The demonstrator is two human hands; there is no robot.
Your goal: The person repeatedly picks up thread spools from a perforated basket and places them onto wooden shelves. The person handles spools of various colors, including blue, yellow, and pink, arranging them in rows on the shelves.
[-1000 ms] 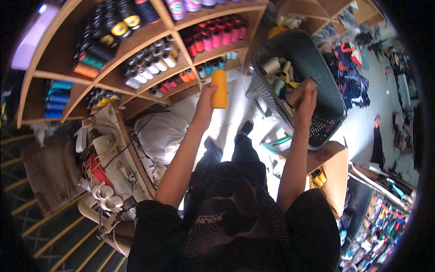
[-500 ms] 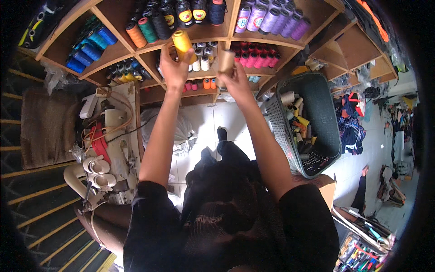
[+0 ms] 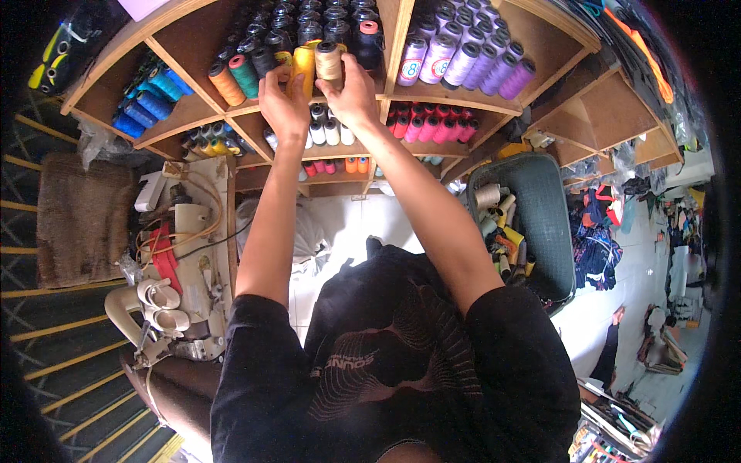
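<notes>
Side by side at the front of an upper shelf compartment are a yellow thread spool (image 3: pixel 304 71) and a beige thread spool (image 3: pixel 329 65). My left hand (image 3: pixel 284 106) grips the yellow one from its left, and my right hand (image 3: pixel 353 94) has its fingers around the beige one. Both spools stand nearly upright, close together. Behind them are rows of black thread spools (image 3: pixel 310 32). Just left of my left hand stand a green spool (image 3: pixel 241 75) and an orange spool (image 3: pixel 225 83). Whether the held spools rest on the shelf board is hidden by my hands.
Purple spools (image 3: pixel 465 63) fill the compartment to the right, blue spools (image 3: pixel 147 100) the one to the left. White spools (image 3: pixel 332 133) and pink spools (image 3: pixel 434 123) sit below. A dark plastic basket (image 3: pixel 544 220) holds loose spools at right; a sewing machine (image 3: pixel 197 270) stands at left.
Both hands have risen toward the upper compartment with their spools. The beige spool has moved up and left, beside the yellow one. More of the upper shelf shows.
</notes>
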